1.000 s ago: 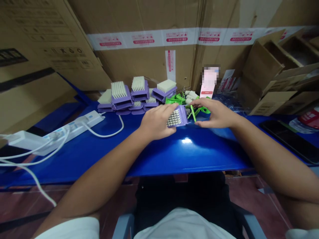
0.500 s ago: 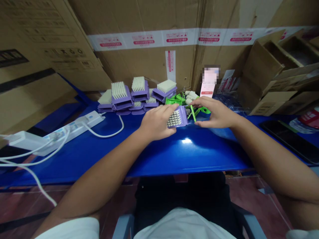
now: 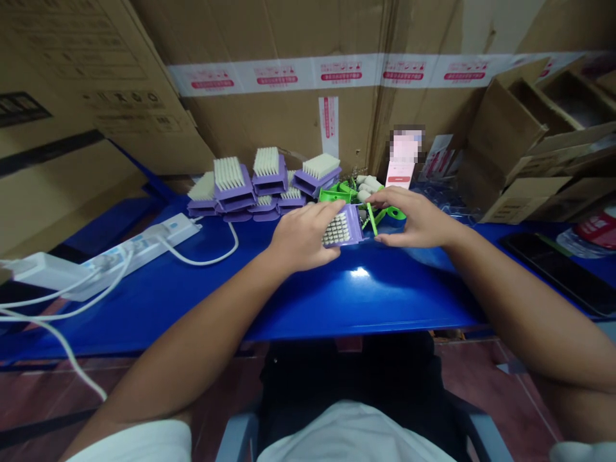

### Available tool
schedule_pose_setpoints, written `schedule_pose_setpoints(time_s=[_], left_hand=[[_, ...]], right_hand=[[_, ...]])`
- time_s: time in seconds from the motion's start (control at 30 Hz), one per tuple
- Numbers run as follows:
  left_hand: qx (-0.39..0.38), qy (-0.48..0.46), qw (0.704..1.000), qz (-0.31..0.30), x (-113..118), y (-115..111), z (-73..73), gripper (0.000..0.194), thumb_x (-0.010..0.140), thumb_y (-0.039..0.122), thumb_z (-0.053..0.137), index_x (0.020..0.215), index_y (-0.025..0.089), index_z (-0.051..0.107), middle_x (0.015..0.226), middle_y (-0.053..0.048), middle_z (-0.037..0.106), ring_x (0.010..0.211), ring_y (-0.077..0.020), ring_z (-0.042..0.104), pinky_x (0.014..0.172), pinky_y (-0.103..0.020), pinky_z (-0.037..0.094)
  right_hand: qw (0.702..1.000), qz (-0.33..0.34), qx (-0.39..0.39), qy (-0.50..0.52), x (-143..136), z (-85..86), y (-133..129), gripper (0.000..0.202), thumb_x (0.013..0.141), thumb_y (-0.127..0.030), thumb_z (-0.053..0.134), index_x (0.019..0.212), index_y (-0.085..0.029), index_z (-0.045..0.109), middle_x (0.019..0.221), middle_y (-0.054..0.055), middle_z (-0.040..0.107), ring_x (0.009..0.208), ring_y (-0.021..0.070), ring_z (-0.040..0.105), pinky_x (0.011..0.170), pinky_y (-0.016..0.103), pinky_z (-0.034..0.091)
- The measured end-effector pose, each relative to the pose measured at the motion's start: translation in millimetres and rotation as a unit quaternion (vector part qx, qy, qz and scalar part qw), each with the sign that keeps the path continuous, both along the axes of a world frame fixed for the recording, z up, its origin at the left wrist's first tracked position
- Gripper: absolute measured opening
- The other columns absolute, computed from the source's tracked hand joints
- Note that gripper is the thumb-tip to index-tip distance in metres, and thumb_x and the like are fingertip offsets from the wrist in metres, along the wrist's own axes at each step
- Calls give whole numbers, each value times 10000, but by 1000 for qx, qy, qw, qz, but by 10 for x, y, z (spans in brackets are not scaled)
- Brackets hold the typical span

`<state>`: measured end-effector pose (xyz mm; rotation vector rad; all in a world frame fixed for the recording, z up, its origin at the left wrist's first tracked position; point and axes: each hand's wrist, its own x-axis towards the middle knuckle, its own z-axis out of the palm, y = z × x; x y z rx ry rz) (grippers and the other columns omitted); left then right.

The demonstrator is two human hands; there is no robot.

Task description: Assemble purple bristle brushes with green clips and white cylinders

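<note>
Left hand (image 3: pixel 304 239): fingers wrapped round purple bristle block (image 3: pixel 355 224) over blue table (image 3: pixel 308 298), seemingly leaving its right end uncovered | Right hand (image 3: pixel 416 218): thumb and fingertips pinching green plastic piece (image 3: pixel 372 220), apparently to face that end

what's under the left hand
A purple brush: one end and some bristles show past the left hand. Its other end is covered by the hand, so that part can't be seen.

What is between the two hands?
In the head view: the purple holder gripped by the left hand, then the thin green plastic piece in the right hand.
</note>
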<state>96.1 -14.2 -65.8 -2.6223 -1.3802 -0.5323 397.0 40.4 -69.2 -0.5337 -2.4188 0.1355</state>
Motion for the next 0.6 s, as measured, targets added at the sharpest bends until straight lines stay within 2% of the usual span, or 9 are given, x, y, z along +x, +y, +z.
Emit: schedule_pose_setpoints(time_s=[0.6], left_hand=[[-2, -6, 1000, -6, -4, -5, -1, 867, 838, 329, 781, 1661, 183, 548, 1627, -140, 679, 1455, -377, 692, 1199, -497, 593]], right_hand=[[1000, -2, 0, -8, -9, -1, -6, 650, 903, -498, 875, 1472, -263, 668, 1343, 132, 784, 1124, 310, 775, 985, 481, 669]])
